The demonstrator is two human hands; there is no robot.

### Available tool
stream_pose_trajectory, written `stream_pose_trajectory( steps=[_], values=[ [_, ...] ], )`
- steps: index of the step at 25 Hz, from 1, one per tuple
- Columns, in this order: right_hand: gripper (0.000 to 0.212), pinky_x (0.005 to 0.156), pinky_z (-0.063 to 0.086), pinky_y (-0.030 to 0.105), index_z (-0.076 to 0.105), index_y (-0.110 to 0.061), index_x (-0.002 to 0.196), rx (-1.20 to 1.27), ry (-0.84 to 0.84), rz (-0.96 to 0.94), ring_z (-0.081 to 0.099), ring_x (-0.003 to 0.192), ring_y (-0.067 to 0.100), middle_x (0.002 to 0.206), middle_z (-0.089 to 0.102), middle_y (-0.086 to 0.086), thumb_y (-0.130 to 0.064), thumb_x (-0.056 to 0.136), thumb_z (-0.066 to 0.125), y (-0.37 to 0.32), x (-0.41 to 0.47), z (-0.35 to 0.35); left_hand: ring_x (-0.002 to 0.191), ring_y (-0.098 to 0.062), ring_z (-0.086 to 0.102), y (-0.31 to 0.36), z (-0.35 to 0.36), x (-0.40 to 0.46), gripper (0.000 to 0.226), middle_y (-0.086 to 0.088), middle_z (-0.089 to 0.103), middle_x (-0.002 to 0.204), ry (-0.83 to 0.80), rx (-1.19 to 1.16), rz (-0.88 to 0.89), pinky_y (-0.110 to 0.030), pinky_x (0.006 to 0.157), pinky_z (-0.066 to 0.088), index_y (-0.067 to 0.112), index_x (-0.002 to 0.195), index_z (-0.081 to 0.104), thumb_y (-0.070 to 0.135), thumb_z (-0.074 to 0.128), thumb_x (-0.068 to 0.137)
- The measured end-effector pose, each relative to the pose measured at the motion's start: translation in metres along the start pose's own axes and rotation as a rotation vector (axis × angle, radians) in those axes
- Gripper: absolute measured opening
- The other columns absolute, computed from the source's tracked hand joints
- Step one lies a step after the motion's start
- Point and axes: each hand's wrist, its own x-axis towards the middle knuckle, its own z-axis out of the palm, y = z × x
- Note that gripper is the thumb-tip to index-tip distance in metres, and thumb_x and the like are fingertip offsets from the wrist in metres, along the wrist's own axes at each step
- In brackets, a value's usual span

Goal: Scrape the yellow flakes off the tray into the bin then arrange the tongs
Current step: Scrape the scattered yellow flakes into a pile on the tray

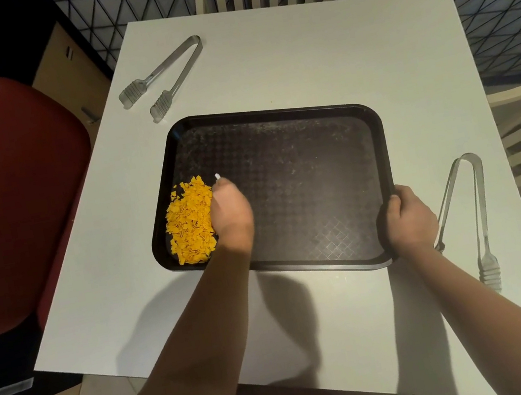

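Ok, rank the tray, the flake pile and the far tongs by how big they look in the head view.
1. Tray, clearly largest.
2 and 3. Yellow flakes and far tongs: too close to call, since the tongs lie farther from the camera.

left hand's (231,214) fingers behind flakes (191,223)

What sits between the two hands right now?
Head view: only bare dark tray floor lies between the left hand, beside the yellow flakes, and the right hand gripping the rim.
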Motion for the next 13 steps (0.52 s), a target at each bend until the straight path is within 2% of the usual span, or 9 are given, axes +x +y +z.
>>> stream_pose_trajectory(
  steps=[3,6,9,13],
  values=[
    [0.033,0.074,0.04,0.038,0.055,-0.015,0.115,-0.001,-0.002,0.002,0.058,0.089,0.042,0.098,0.066,0.018,-0.023,0.093,0.033,-0.001,0.0,-0.001,0.107,-0.036,0.058,-0.027,-0.01,-0.006,0.027,-0.023,0.059,0.115,0.039,-0.09,-0.063,-0.038,0.089,0.046,-0.002,0.115,0.052,0.002,0.037,0.092],
    [0.031,0.074,0.04,0.037,0.055,-0.015,0.116,0.0,-0.009,0.011,0.058,0.089,0.042,0.099,0.066,0.018,-0.021,0.093,0.034,-0.002,-0.001,-0.001,0.098,-0.033,0.062,-0.028,-0.006,-0.018,0.028,-0.02,0.059,0.111,0.05,0.021,0.107,-0.036,0.082,0.048,0.0,0.118,0.052,0.006,0.039,0.094],
    [0.042,0.074,0.041,0.037,0.055,-0.015,0.116,0.004,0.007,-0.006,0.058,0.089,0.041,0.099,0.066,0.018,-0.03,0.089,0.027,-0.003,-0.002,-0.002,0.097,-0.031,0.063,-0.019,0.01,-0.04,0.03,-0.016,0.053,0.114,-0.059,0.068,0.248,-0.036,0.08,0.048,0.004,0.123,0.048,0.012,0.037,0.097],
    [0.043,0.074,0.041,0.037,0.055,-0.015,0.116,-0.011,0.014,-0.011,0.058,0.089,0.042,0.099,0.066,0.019,-0.03,0.087,0.027,-0.003,-0.003,-0.003,0.098,-0.03,0.062,-0.025,0.019,-0.047,0.029,-0.014,0.053,0.116,-0.089,0.061,0.213,-0.034,0.082,0.048,0.005,0.123,0.047,0.013,0.035,0.098]
  ],
)
